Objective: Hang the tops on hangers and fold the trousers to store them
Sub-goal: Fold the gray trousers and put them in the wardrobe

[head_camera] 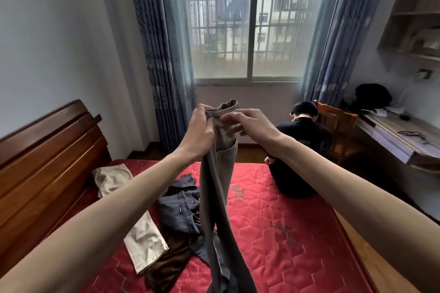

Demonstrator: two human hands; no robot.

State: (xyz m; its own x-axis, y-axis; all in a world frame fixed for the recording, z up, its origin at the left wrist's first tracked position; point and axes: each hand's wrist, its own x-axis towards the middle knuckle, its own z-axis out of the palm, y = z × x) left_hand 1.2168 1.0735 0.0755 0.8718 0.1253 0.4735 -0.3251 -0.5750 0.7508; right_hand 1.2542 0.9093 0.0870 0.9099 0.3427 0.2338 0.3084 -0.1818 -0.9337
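While both hands held trousers (220, 173) up mid-scene by waistband, legs hung limp toward mattress (285, 233). Left hand (201, 134) pinched band at left, fingers curled into cloth; right hand (247, 123) pinched it just beside, fingertips on fabric. Cloth looked soft, light, floppy, not slippery; likely sags and twists unless waistband corners taken wide apart. Beige trousers (133, 221) lay flat near left; dark heap (181, 211) beside them. Person (302, 150) sat at far right edge.

A home bedroom: bed (297, 233), curtains (154, 54), desk (392, 135).
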